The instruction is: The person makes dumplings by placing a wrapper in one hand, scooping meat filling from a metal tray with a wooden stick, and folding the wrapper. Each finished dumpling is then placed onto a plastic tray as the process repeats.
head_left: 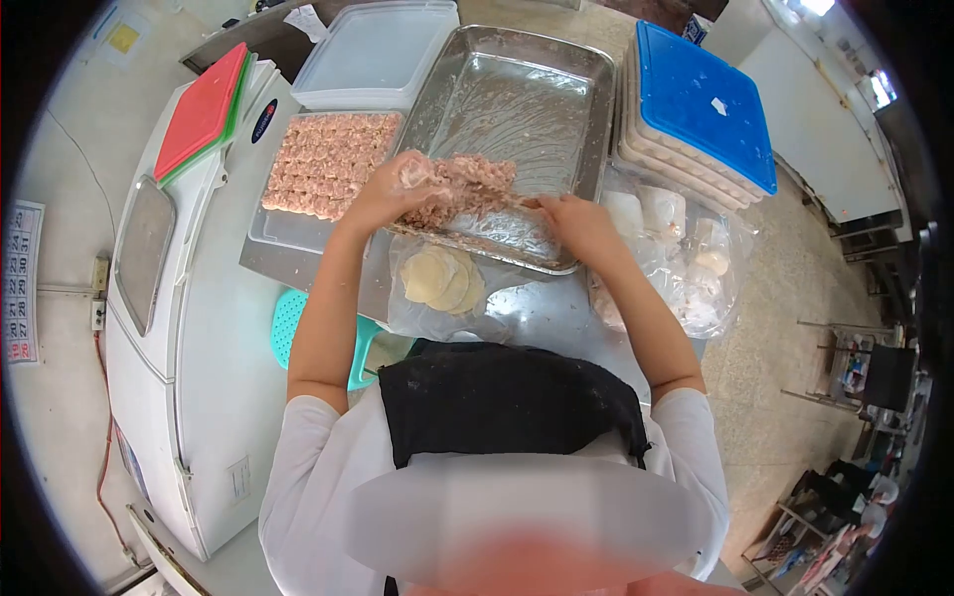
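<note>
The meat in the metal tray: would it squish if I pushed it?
The meat looks soft and moist, so it would probably squash. Its lumpy, ragged surface suggests bits might break off easily. The smears across the tray hint that it may be sticky.

White chest freezer [229,387], pale wall [60,129] (calendar [23,283] hanging), tan floor [763,283].

Wall calendar [22,283]: sideways numbers, 24, 25, 30, 31 readable.
</note>
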### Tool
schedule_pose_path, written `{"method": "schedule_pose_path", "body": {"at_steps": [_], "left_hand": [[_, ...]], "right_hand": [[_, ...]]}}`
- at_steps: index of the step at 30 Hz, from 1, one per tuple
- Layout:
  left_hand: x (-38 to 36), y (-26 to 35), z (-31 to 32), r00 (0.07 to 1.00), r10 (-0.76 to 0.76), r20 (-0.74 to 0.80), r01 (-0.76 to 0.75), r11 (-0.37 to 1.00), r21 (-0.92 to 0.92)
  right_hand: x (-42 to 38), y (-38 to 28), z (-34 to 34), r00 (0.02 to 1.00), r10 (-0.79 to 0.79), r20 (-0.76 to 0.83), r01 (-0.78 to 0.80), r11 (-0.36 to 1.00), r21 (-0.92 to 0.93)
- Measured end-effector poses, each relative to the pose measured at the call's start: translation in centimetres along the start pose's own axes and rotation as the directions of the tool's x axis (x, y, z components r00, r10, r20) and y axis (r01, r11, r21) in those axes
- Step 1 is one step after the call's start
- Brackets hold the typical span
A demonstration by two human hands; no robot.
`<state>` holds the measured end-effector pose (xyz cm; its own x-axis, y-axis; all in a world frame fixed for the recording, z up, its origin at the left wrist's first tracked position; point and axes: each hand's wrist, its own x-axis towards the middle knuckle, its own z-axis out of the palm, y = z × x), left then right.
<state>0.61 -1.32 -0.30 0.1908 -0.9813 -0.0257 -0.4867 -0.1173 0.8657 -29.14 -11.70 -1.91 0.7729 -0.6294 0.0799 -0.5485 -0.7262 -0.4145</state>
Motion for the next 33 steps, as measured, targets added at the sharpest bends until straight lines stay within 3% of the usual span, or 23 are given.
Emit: {"method": "schedule_pose_path", "body": {"at_steps": [2, 4, 5, 6, 7, 9, 10, 11, 12, 13, 14, 15, 16, 18, 21, 22, 24, 27, 30, 32, 33], "left_hand": [[-1.1, 1.8, -1.3, 0.997, 0.078, 0.011, -0.077, 0.995, -0.057], [-2.6, 3.6, -2.1, 0.987, 0.156, 0.035, -0.151, 0.981, -0.12], [-3.1, 4.4, -2.2, 0.963, 0.269, 0.007, -0.267, 0.956, -0.119], [-3.5, 4.7, -2.5, 0.926, 0.377, -0.023, -0.377, 0.919, -0.115], [-3.7, 4.6, -2.9, 0.922, 0.385, -0.023, -0.385, 0.915, -0.123], [-4.1, 4.0, -4.0, 0.886, 0.372, 0.277, -0.34, 0.927, -0.157], [-4.1, 3.4, -4.5, 0.881, 0.381, 0.281, -0.346, 0.923, -0.166], [-3.9, 2.4, -4.8, 0.891, 0.326, 0.315, -0.324, 0.944, -0.06], [-3.9, 1.4, -5.1, 0.901, 0.268, 0.341, -0.301, 0.952, 0.048], [-4.1, 0.4, -5.3, 0.899, 0.277, 0.34, -0.308, 0.95, 0.041], [-4.4, -0.7, -5.5, 0.947, 0.214, 0.238, -0.206, 0.977, -0.059], [-4.9, -0.8, -6.2, 0.981, 0.132, 0.143, -0.107, 0.98, -0.169], [-5.2, -0.8, -7.1, 0.981, 0.133, 0.144, -0.107, 0.979, -0.174], [-5.5, -0.4, -9.2, 0.911, 0.322, 0.257, -0.333, 0.943, 0.001], [-6.6, -2.3, -11.0, 0.952, 0.258, 0.165, -0.235, 0.961, -0.148], [-6.9, -2.5, -11.6, 0.951, 0.261, 0.167, -0.237, 0.96, -0.152], [-7.5, -2.6, -12.7, 0.897, 0.424, 0.128, -0.421, 0.906, -0.046], [-8.0, -3.4, -14.6, 0.916, 0.364, 0.169, -0.342, 0.928, -0.148], [-7.8, -6.7, -16.5, 0.91, 0.346, 0.23, -0.323, 0.937, -0.129], [-8.5, -8.7, -17.2, 0.927, 0.295, 0.23, -0.286, 0.955, -0.075], [-8.6, -9.6, -17.5, 0.945, 0.248, 0.214, -0.251, 0.968, -0.015]], "right_hand": [[-0.2, 0.5, -1.0, 0.999, 0.046, 0.02, -0.045, 0.998, -0.047], [-1.1, -1.2, -3.7, 0.992, 0.067, -0.102, -0.045, 0.978, 0.205], [-1.5, -2.3, -4.9, 0.991, 0.074, -0.109, -0.052, 0.98, 0.194], [-1.9, -3.7, -6.0, 0.999, 0.037, -0.037, -0.02, 0.924, 0.383], [-2.2, -4.9, -6.3, 1.0, -0.016, 0.026, -0.001, 0.829, 0.559], [-1.8, -8.2, -5.3, 0.996, -0.084, 0.025, 0.062, 0.88, 0.471], [-1.8, -9.7, -4.8, 0.987, -0.155, 0.035, 0.129, 0.913, 0.387], [-2.1, -10.9, -4.8, 0.989, -0.142, 0.034, 0.119, 0.917, 0.38], [-2.3, -12.4, -5.4, 0.995, -0.095, -0.026, 0.098, 0.972, 0.214], [-2.2, -13.9, -6.0, 0.994, -0.065, -0.092, 0.069, 0.997, 0.04], [-2.0, -15.2, -6.2, 0.986, -0.052, -0.16, 0.03, 0.991, -0.133], [-1.9, -16.3, -5.6, 0.986, -0.053, -0.158, 0.031, 0.99, -0.14], [-1.9, -17.5, -4.7, 0.98, -0.084, -0.179, 0.058, 0.987, -0.147], [-1.5, -19.2, -4.1, 0.973, -0.113, -0.202, 0.081, 0.984, -0.159], [-0.8, -21.4, -5.6, 0.982, -0.09, -0.169, 0.068, 0.989, -0.131], [-0.9, -22.6, -5.8, 0.981, -0.058, -0.183, 0.054, 0.998, -0.027], [-0.4, -24.1, -4.4, 0.981, -0.019, -0.192, 0.034, 0.997, 0.076], [0.6, -24.9, 0.1, 0.987, -0.001, -0.161, 0.007, 0.999, 0.036], [0.7, -24.8, 0.9, 0.983, 0.027, -0.18, -0.004, 0.992, 0.126], [-0.4, -24.6, 1.2, 0.944, 0.201, -0.263, -0.103, 0.933, 0.344], [-1.4, -23.4, 2.0, 0.924, 0.281, -0.26, -0.18, 0.918, 0.353]]}}
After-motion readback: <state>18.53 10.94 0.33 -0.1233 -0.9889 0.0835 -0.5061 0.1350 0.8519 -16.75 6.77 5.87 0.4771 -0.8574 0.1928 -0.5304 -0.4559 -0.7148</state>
